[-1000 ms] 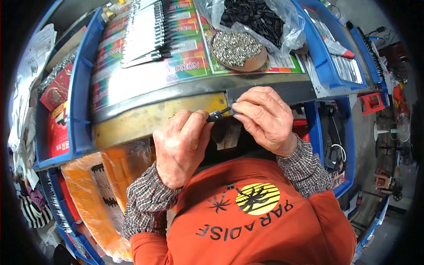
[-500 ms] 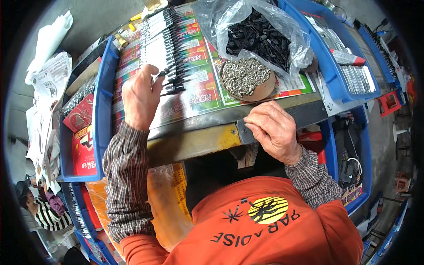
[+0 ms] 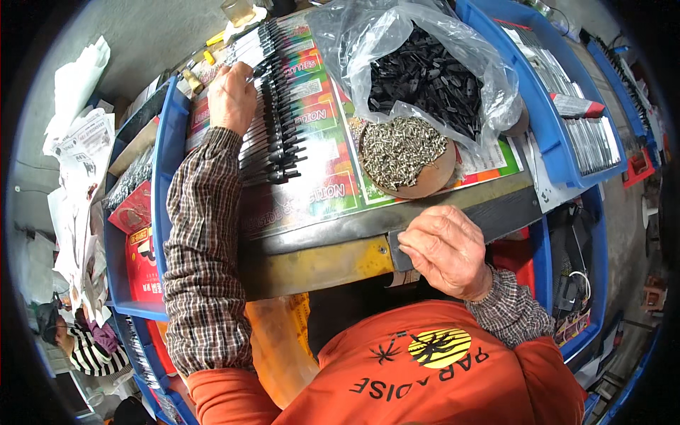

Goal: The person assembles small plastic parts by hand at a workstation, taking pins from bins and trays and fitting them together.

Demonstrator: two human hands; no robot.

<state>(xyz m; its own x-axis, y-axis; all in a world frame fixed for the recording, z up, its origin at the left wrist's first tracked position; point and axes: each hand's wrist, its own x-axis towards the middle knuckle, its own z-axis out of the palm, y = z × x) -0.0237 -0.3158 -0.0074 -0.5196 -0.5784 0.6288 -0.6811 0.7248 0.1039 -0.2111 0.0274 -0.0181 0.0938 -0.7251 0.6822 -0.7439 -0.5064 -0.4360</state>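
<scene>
My left hand [image 3: 232, 99] has its fingers curled at the far left of a long row of slim silver pieces with black ends [image 3: 278, 124]; its fingertips hide whatever they hold. In front of the table edge hovers my right hand [image 3: 448, 253], thumb and fingers drawn together; I cannot see anything between them. A round, shallow dish [image 3: 433, 176] heaped with small metal pins [image 3: 400, 152] stands just beyond it. Behind the dish, an open clear plastic bag [image 3: 499, 78] is full of small black plastic parts [image 3: 428, 81].
A blue bin [image 3: 170, 163] with red boxes borders the table's left side. On the right, another blue bin [image 3: 524, 92] holds flat silver strips. A glass [image 3: 237, 13] stands at the far edge. Below the table's metal edge [image 3: 319, 276] hangs orange plastic [image 3: 280, 354]. A person in stripes [image 3: 88, 350] is at lower left.
My left hand has moved away from the row's near end, where it pinched a small black-ended piece, to the far part. My right hand stays closed near the table edge. The view has shifted slightly.
</scene>
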